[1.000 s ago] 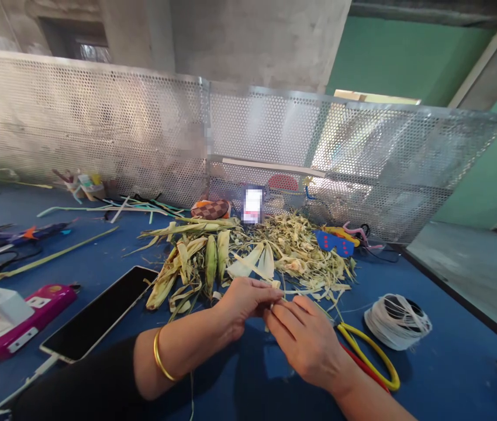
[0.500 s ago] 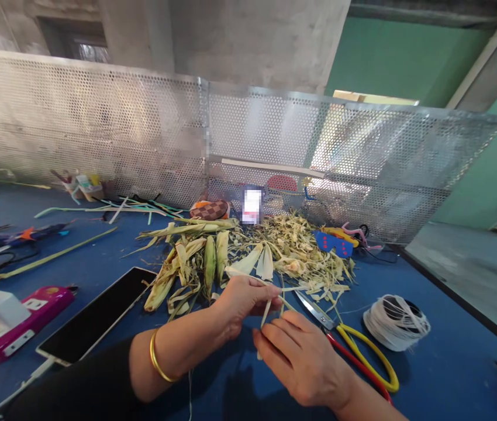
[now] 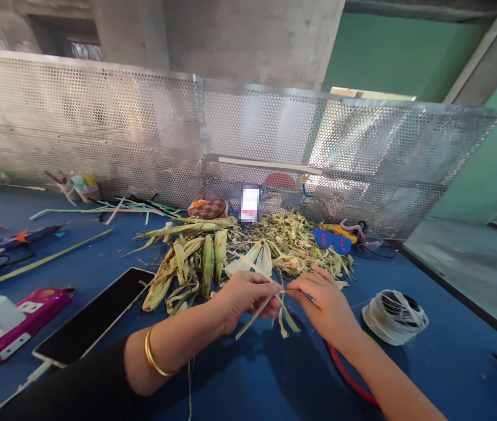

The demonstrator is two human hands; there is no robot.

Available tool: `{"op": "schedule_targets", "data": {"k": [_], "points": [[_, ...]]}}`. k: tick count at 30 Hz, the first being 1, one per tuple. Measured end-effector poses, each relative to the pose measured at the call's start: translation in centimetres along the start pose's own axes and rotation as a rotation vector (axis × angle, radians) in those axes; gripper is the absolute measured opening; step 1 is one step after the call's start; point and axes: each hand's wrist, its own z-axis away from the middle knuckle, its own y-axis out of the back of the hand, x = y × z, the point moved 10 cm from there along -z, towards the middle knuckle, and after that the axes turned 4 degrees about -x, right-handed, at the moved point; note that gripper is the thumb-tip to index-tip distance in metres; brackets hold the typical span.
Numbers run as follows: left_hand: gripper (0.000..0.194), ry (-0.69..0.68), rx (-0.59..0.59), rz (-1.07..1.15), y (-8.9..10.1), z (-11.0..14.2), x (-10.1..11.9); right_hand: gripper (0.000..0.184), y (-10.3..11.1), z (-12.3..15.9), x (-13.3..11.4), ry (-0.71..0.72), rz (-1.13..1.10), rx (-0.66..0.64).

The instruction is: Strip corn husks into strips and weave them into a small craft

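My left hand (image 3: 248, 298) is closed in a pinch on several narrow corn husk strips (image 3: 252, 320), whose loose ends hang below the fingers. Thumb and forefinger of my right hand (image 3: 318, 298) pinch a strip right beside the left fingertips. Wide pale husk pieces (image 3: 263, 261) fan out just beyond the left hand. Behind lie whole green-yellow corn husks (image 3: 208, 263) and a heap of shredded husk (image 3: 294, 234). Under my right forearm, scissors with a red handle (image 3: 348, 374) are mostly hidden.
A spool of white string (image 3: 394, 317) stands on the right. To the left are a black-screened phone (image 3: 95, 316) on a cable and a magenta power strip (image 3: 51, 305). A lit phone (image 3: 249, 203) leans at the back before a perforated metal screen (image 3: 152, 117).
My right hand has moved up and away from me, from below the left hand to beside its fingertips. The scissors are now more covered. My left hand has stayed nearly in place.
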Motion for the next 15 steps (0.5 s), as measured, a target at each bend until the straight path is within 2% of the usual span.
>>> {"op": "schedule_targets", "data": {"k": [7,12,15], "points": [[0.034,0.009,0.014,-0.035,0.2,0.0,-0.1,0.017,-0.5,0.0,-0.8,0.004,-0.022,-0.051],[0.032,0.033,-0.022,-0.054,-0.1,-0.4,-0.8,0.021,0.5,-0.1,-2.0,0.083,0.138,0.021],[0.030,0.050,-0.007,-0.017,0.1,-0.7,-1.1,0.022,1.8,0.2,-3.0,0.107,0.240,0.156]]}}
